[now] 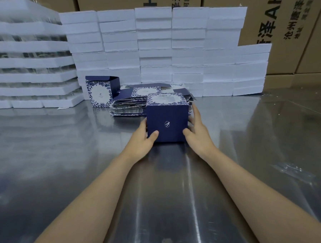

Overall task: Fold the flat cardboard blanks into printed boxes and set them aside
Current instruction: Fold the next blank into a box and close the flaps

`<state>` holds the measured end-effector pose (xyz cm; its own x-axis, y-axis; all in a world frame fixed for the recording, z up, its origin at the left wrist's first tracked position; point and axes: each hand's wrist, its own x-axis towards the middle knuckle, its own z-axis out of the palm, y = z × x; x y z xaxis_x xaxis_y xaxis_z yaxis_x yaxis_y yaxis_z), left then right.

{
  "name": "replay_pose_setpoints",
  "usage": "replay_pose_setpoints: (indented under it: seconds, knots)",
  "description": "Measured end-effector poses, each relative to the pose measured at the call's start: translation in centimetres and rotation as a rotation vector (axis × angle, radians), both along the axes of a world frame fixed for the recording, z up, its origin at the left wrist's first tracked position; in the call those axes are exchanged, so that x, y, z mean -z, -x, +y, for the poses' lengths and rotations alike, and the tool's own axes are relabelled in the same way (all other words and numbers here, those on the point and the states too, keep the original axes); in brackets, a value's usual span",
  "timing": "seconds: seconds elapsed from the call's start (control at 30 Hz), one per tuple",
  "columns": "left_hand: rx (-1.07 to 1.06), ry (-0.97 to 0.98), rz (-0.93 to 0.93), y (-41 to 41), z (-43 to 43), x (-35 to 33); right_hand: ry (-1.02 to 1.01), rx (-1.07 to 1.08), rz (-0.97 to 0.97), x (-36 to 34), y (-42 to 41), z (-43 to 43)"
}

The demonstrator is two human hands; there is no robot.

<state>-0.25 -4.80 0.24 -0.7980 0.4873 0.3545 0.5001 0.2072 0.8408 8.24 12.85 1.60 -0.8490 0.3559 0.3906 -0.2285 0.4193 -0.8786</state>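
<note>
Box (167,123): stood on the counter (64,154), just before the blanks (131,104).
Left hand (144,139): fingers curled round the box's left side, thumb on its near face.
Right hand (198,130): gripped the right side likewise, fingers (193,110) reaching along it.
Finished box (101,91): far left, flap open.

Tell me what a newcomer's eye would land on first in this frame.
First, the dark blue folded box at the centre of the steel table, held between the left hand and right hand. Behind it lies a pile of flat printed blanks, with an open-topped finished box standing at the pile's left. Behind those, stacked white foam blocks form a wall along the table's far edge.
</note>
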Motion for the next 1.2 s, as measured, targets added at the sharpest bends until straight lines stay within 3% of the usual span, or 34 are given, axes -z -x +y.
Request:
replay_pose_setpoints:
  seconds: [0.1, 0.2, 0.3, 0.4, 0.57, 0.7, 1.1, 1.2]
  knots:
    - [-0.119, -0.003, 0.183, -0.6, -0.1, -1.0, -0.033, 0.119, 0.155, -1.1, -0.6, 0.1]
    - [-0.226, -0.143, 0.288, -1.2, -0.4, -2.7, -0.107, 0.229, 0.305, -3.1, -1.6, 0.4]
    - [-0.201, -0.248, 0.347, -1.9, -0.4, -4.0, -0.084, 0.143, 0.439, -4.4, -2.1, -0.1]
    - [-0.118, -0.194, 0.410, -2.4, -0.2, -4.4, -0.014, -0.043, 0.370, -4.4, -1.9, -0.7]
    - [-0.125, -0.150, 0.460, -2.1, -0.7, -4.9, 0.081, -0.165, 0.152, -4.1, -1.4, -0.2]
    - [0.081, -0.136, 0.283, -2.1, -1.5, -4.9, 0.041, -0.207, 0.161, -3.8, -0.8, -0.1]
    - [-0.010, -0.150, 0.425, -1.8, -1.2, -5.1, -0.116, -0.367, 0.070, -5.0, -1.9, 0.8]
    - [-0.009, -0.214, 0.352, -1.5, -1.2, -4.9, -0.116, -0.201, 0.178, -4.5, -1.3, 0.0]
